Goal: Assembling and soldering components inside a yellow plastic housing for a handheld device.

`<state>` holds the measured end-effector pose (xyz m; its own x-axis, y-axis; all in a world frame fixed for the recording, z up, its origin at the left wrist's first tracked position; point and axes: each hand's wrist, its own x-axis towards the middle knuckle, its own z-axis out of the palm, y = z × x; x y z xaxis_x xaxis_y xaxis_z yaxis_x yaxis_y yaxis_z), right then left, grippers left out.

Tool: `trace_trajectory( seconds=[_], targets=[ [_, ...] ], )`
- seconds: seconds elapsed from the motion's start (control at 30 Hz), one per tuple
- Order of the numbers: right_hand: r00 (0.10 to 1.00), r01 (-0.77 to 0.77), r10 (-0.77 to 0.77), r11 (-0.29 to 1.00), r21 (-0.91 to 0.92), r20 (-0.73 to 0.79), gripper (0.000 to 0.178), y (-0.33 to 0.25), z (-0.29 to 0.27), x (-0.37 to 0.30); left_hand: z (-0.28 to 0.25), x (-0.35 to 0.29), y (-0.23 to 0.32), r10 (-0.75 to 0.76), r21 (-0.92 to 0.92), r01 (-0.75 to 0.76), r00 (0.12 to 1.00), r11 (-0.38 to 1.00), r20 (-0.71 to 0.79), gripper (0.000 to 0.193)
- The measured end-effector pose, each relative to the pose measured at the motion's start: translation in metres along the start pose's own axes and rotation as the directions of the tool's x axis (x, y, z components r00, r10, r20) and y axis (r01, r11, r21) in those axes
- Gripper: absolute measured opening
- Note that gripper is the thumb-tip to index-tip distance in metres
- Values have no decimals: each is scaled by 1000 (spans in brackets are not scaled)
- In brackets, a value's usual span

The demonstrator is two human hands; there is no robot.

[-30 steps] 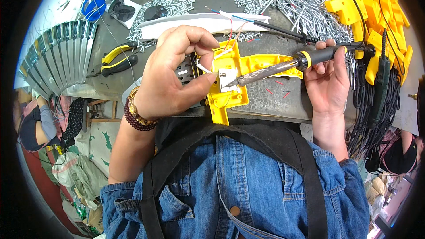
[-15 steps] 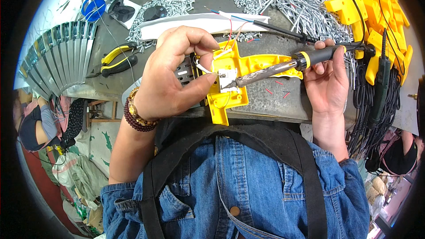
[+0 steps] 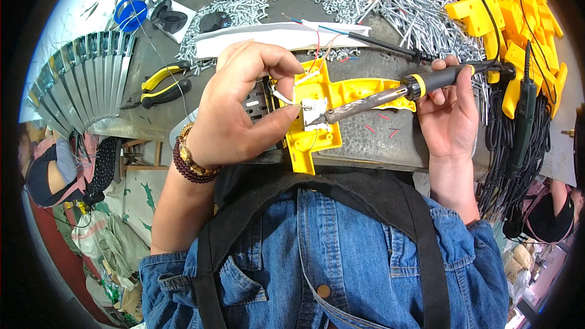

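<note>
My right hand [image 3: 450, 106] grips a soldering iron [image 3: 368, 103] by its black and yellow handle. The iron's tip meets a small white switch-like block [image 3: 313, 107] set inside an open yellow plastic tool housing [image 3: 323, 140]. Over the housing's left side, my left hand [image 3: 234, 106] is closed, thumb and fingers curled in around a short white-sleeved wire [image 3: 281, 97] whose end reaches the white block. The exact fingertip contact is partly hidden. Red and blue leads rise from the housing to a black cable [image 3: 390, 44]. Behind my left fingers shows a slotted metal plate [image 3: 255, 103].
Yellow-handled pliers [image 3: 164, 85] and a fan of metal blades [image 3: 85, 79] lie left, near a blue spool [image 3: 130, 14]. Screws [image 3: 420, 15] and a white paper strip [image 3: 262, 35] lie behind. Yellow housings [image 3: 512, 18] and black cables [image 3: 499, 128] crowd the right. People sit at both sides.
</note>
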<state>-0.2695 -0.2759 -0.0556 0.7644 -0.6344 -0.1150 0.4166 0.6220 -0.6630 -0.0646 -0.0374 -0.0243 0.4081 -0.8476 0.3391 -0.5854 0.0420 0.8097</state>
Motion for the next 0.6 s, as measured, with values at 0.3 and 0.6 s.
trace_trajectory(
  seconds=[0.3, 0.6],
  targets=[
    [1000, 16, -16, 1000, -7, 9, 34, 0, -3, 0, -79, -28, 23, -26, 434, -76, 975, 898, 223, 40],
    [999, 13, -13, 1000, 6, 36, 34, 1, -5, 2, -76, -51, 29, -28, 489, -66, 983, 870, 182, 39]
  ],
)
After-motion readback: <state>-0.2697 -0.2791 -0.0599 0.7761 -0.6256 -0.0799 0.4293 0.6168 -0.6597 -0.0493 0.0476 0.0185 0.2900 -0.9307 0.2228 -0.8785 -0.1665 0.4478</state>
